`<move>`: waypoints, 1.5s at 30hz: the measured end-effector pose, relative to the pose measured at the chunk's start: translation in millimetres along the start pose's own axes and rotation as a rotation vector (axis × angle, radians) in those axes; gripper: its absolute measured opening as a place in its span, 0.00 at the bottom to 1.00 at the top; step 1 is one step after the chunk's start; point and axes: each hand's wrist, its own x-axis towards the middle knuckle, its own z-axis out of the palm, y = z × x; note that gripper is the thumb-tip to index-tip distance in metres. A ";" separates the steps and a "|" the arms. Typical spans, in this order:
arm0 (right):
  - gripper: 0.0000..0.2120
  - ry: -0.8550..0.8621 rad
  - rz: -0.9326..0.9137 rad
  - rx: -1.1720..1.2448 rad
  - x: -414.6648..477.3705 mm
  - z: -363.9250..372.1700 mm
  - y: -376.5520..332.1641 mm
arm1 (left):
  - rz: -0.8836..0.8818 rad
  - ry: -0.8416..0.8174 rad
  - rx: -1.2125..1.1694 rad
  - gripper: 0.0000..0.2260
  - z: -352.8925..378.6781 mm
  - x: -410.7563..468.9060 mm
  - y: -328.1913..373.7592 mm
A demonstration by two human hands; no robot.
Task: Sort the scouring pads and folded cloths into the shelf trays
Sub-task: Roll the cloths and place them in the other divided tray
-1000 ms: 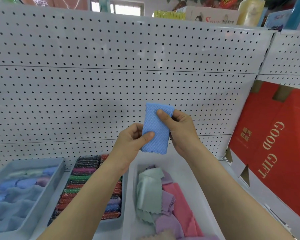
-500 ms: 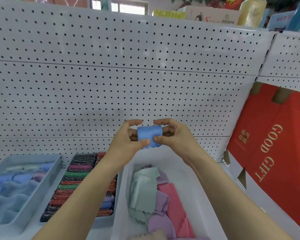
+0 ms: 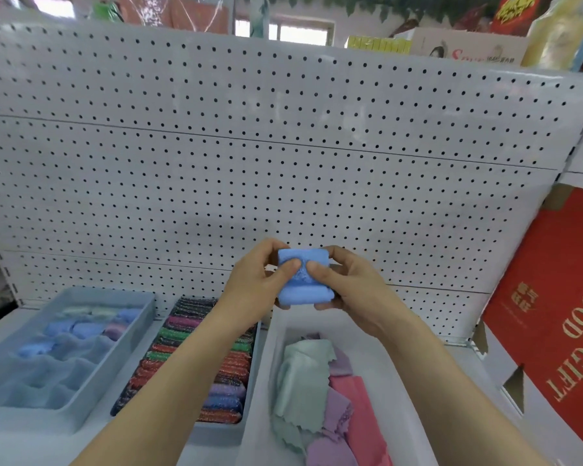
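Blue cloth [image 3: 304,283], folded small, pinched between left hand [image 3: 260,280] and right hand [image 3: 347,287].

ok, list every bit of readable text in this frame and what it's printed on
"GOOD GIFT": gold letters on the red gift box, running sideways.
Gold characters beside it on the same box: too blurred to read.
Red "S..." lettering on the white carton atop the pegboard: partly hidden, unreadable.
Yellow print on the red packet, top right: blurred.

White perforated pegboard [image 3: 283,156] behind the shelf, seamed in horizontal panels. Red carton [image 3: 552,317] at right, tilted, gold lettering "GOOD GIFT". Above the board: yellow box [image 3: 379,46], white printed box [image 3: 468,48], yellowish bottle [image 3: 556,35], green foliage [image 3: 377,5], bright window [image 3: 300,30].
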 end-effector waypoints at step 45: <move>0.18 -0.174 0.112 -1.289 175.6 440.2 198.8 | -0.658 0.268 -0.025 0.15 -417.3 -72.4 -316.7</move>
